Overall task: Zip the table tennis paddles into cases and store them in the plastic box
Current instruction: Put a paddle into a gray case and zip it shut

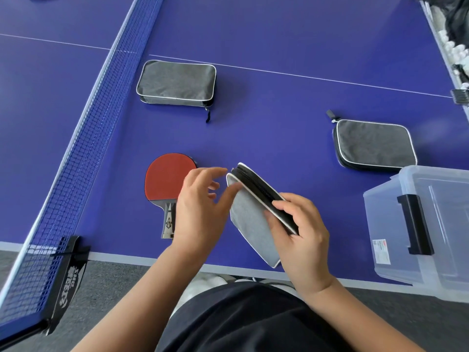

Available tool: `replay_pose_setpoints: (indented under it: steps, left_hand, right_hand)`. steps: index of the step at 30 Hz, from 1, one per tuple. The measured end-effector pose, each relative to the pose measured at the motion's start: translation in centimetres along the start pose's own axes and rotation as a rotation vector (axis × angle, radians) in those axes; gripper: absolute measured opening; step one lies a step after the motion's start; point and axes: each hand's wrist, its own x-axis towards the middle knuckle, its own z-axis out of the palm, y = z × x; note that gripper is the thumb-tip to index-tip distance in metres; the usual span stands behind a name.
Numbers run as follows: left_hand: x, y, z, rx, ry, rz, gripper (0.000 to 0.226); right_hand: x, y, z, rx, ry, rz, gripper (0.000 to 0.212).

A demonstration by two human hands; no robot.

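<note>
Hands: right hand [300, 232] grips tilted grey case [250, 217]; left hand [200, 204] spread, thumb touching its corner.
Paddle [168, 182]: flat on desk [279, 138], under left hand.
Plastic box [418, 224]: right of hands.

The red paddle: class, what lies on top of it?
Nothing rests on the red paddle; the left hand hovers over it, hiding part of its handle. Its underside is unseen.

The right hand [299, 229] is gripping with curled fingers and thumb, while the left hand [200, 207] is hovering beside it, fingers loosely spread.
</note>
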Motion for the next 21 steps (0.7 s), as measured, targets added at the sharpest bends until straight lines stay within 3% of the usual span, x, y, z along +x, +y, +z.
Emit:
replay_pose_setpoints:
  steps: [2,7,10,13,15,19,21]
  left_hand:
    - [-1.1,0.6,0.3,-0.046,-0.096,0.025,0.025]
    - [-2.8,1.5,0.6,-0.144,-0.271,-0.051,0.041]
    - [-2.3,1.8,0.1,-0.129,-0.274,-0.076,0.035]
    - [-1.7,1.8,-0.7,-0.095,-0.210,-0.082,0.024]
    - [-1.5,1.6,-1.1,-0.034,-0.157,-0.039,0.023]
    - [-2.1,0.5,-1.3,0.142,-0.204,0.047,0.053]
    - [-2.9,-0.6,-1.1,0.104,-0.133,0.078,0.064]
  right_hand:
    - [0.2,-0.3,0.3,0.026,-0.033,0.008,0.020]
    - [0.0,-1.9,0.1,0.213,-0.252,0.042,0.041]
    - [-0.2,-1.5,-0.6,0.233,-0.327,0.107,0.046]
    - [-0.2,-0.6,-0.8,0.128,-0.265,0.071,0.041]
    - [-0.2,0.0,-0.7,0.039,-0.263,0.035,0.049]
    - [-0.8,1.1,-0.3,-0.056,-0.301,0.038,0.075]
    - [-1.5,1.6,0.0,-0.074,-0.256,0.073,0.089]
